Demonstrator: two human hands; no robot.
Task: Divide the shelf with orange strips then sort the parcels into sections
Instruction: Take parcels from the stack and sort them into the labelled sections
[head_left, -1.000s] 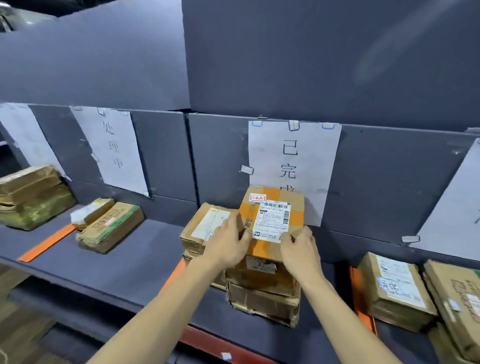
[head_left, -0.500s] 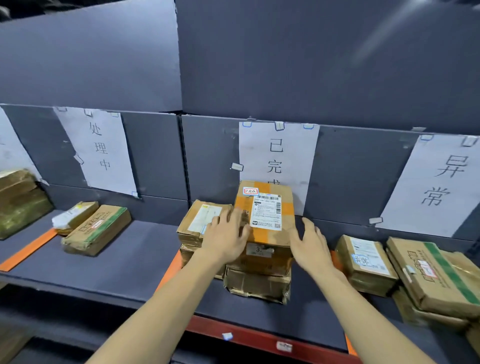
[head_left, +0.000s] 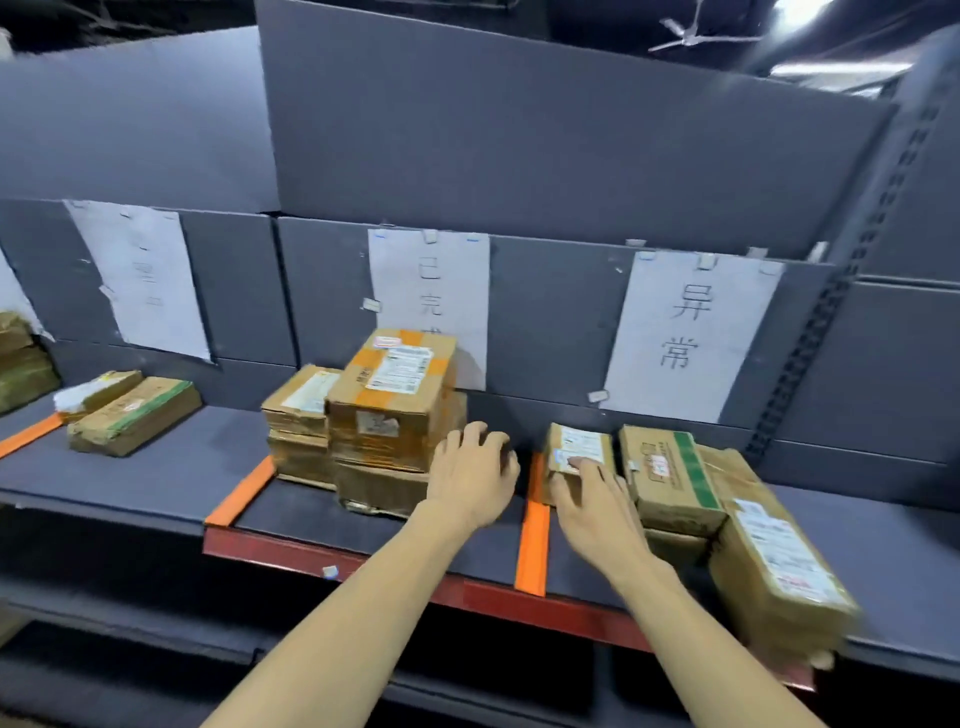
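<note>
A stack of cardboard parcels stands in the middle section of the grey shelf (head_left: 156, 467); its top box (head_left: 400, 384) has orange tape and a white label. My left hand (head_left: 475, 473) hovers just right of the stack with fingers loosely spread, holding nothing. My right hand (head_left: 592, 499) lies with straight fingers on a small labelled parcel (head_left: 579, 447) in the right section. An orange strip (head_left: 533, 535) runs between my hands. Another orange strip (head_left: 241, 491) marks the stack's left side, and a third orange strip (head_left: 28, 434) lies far left.
Paper signs (head_left: 691, 338) hang on the grey back panel above each section. Green-taped box (head_left: 670, 478) and a long parcel (head_left: 774, 556) crowd the right section. Two parcels (head_left: 135, 415) sit in the left section. The shelf's red front edge (head_left: 322, 553) is below.
Both hands have let go of the orange-taped box on the stack and moved right. My right hand has come down on the small parcel past the orange strip. The camera view has swung right.
</note>
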